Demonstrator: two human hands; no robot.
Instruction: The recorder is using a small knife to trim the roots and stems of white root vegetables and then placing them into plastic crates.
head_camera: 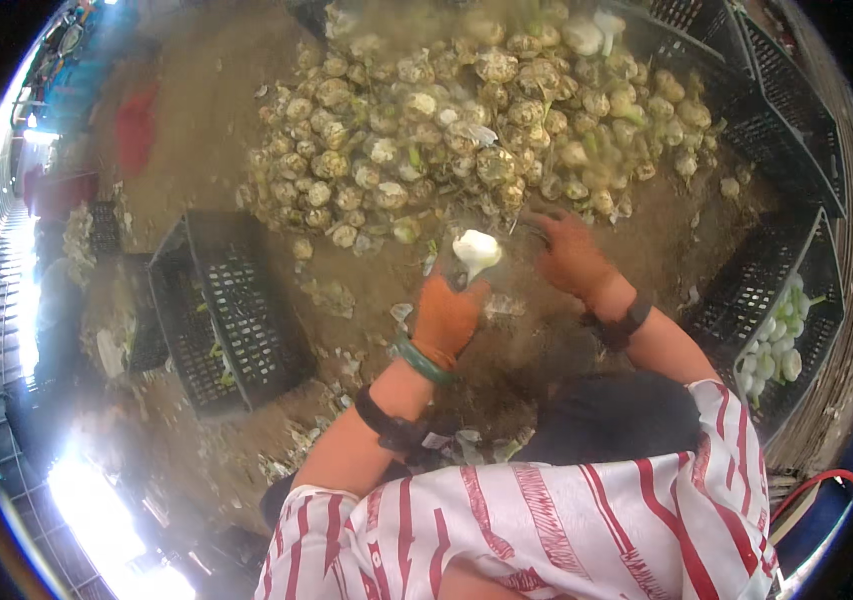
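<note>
My left hand [447, 315], in an orange glove with dark fingertips, holds a clean white bulb [477, 250], its rounded end pointing away from me. To its right, my right hand [570, 255], also gloved in orange, reaches towards the near edge of a large heap of soil-stained bulbs [396, 135]. A thin, shiny tool [514, 225], perhaps a blade, shows at its fingertips; the grip on it is blurred. A green bangle circles my left wrist, and dark bands are on both arms.
A black plastic crate [246, 300] stands at the left with green scraps inside. Another crate [809, 247] at the right holds peeled white bulbs [771, 352]. More black crates [786, 105] stand at the upper right. Loose skins [333, 296] litter the brown ground.
</note>
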